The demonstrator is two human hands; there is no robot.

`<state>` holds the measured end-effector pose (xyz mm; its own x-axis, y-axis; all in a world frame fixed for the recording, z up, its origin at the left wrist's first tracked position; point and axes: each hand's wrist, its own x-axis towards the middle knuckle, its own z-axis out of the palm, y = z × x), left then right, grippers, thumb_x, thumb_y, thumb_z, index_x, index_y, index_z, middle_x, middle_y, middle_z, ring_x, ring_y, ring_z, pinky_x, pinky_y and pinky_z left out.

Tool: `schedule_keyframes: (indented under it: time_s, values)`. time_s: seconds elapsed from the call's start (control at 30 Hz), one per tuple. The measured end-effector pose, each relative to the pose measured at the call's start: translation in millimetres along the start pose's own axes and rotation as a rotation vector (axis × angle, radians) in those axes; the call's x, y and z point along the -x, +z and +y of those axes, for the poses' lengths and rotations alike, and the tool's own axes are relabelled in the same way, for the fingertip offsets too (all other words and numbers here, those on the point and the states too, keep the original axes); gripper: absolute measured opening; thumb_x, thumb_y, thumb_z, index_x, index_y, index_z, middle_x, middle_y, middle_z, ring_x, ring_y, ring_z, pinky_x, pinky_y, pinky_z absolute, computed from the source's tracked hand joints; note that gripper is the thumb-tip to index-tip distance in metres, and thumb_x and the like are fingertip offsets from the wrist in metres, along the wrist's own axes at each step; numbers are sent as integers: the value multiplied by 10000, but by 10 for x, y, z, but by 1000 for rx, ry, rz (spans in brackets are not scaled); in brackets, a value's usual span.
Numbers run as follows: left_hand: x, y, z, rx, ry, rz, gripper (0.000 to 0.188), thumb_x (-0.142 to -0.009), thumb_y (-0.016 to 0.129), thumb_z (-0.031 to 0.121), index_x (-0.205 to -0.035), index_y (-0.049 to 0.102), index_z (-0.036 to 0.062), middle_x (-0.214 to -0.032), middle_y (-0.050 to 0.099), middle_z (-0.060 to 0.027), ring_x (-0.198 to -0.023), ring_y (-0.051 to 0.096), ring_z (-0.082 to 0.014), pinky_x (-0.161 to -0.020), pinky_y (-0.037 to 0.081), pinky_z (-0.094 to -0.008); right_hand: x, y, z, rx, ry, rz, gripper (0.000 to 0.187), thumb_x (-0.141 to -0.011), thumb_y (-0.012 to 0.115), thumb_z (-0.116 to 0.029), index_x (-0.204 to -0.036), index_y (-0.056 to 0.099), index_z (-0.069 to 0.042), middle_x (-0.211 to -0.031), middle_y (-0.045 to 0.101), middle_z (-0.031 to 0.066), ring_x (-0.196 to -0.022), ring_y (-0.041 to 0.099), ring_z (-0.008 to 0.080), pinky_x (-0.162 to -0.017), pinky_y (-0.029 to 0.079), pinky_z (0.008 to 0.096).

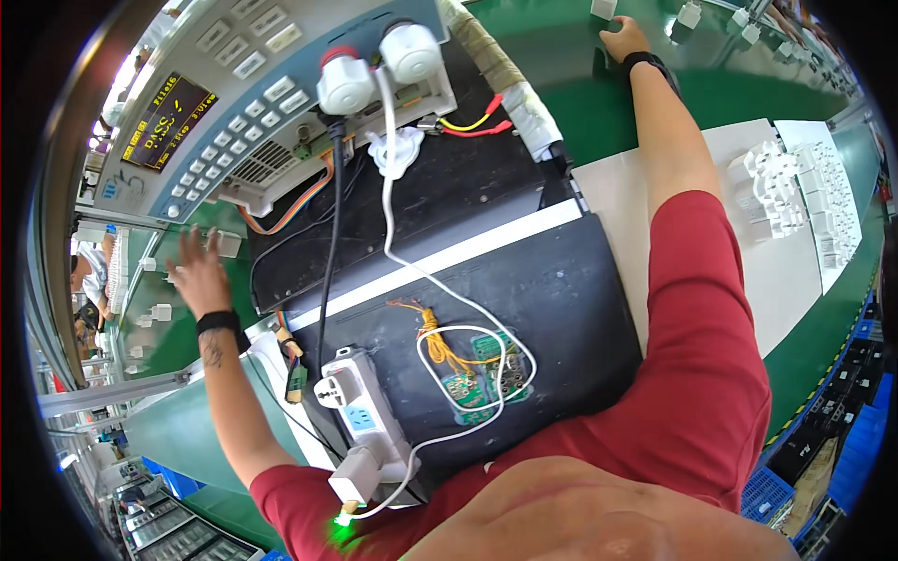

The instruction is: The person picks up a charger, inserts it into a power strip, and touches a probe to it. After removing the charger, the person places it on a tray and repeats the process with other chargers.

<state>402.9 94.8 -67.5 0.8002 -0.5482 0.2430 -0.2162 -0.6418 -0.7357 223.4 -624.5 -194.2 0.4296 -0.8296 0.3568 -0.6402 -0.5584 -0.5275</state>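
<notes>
My left hand (pixel 198 273) is stretched out over the green conveyor surface at the left, its fingers spread and holding nothing I can see. Just beside its fingertips is a white block-shaped power adapter (pixel 224 244). My right hand (pixel 625 42) reaches to the far right over the green belt (pixel 585 103), thumb and fingers apart. Close to its fingertips stands another white adapter (pixel 604 8), cut by the picture's top edge; whether they touch is hard to tell. Between my arms is a tester (pixel 253 103) with a lit display, buttons and two round white plugs (pixel 412 51).
In front of me on a black board (pixel 561 309) lie a white power strip (pixel 369 411) with a plugged-in adapter (pixel 355 475), a looped white cable (pixel 440 280) and green circuit boards (pixel 468 393). White adapters (pixel 772 187) stand in rows at the right. More adapters dot both belts.
</notes>
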Motion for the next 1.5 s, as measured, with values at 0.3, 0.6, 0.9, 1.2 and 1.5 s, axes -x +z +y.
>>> schedule_keyframes:
  time_s: [0.3, 0.6, 0.9, 1.2, 1.5]
  values:
    - [681, -151, -1044, -63, -272, 143, 447, -781, 569, 284, -1215, 472, 241, -1308, 423, 15, -1260, 334, -187, -988, 228, -541, -405, 206, -175, -210, -88, 93, 485, -690, 596, -300, -1106, 487, -74, -1056, 547, 177, -983, 532, 305, -821, 426, 361]
    - [1531, -487, -912, -64, -299, -26, 410, -779, 574, 232, -1181, 500, 207, -1313, 411, -6, -1246, 350, -201, -1024, 202, -506, -299, 380, -181, 197, -504, 270, 440, -672, 622, -359, -1083, 618, -201, -1049, 590, 147, -1002, 535, 301, -836, 440, 365]
    - [2255, -1268, -1035, 741, -408, 449, 277, -800, 614, 99, -1057, 569, 7, -1086, 575, -135, -1032, 530, -255, -886, 396, -330, 1464, -2042, -1300, -319, -849, 427, 89, -755, 639, -32, -837, 652, 1, -830, 627, 129, -820, 580, 244, -737, 445, 351]
    - [2227, -2118, -691, 1701, 120, 275, 476, -965, 280, 307, -1178, 484, -66, -1122, 568, -114, -992, 512, -140, -900, 359, -260, 3491, -2933, -2939, -1026, -1548, 122, 317, -690, 680, -45, -987, 571, -34, -1028, 572, 153, -906, 576, 238, -775, 468, 324]
    - [2390, -2066, -586, 2497, 43, 204, 540, -943, 339, 339, -1325, 245, -30, -1283, 391, -158, -1171, 427, -240, -976, 332, -386, 4186, -2547, -3969, -1432, -1780, -81, 321, -597, 685, -46, -892, 563, -10, -992, 573, 175, -899, 581, 346, -749, 483, 388]
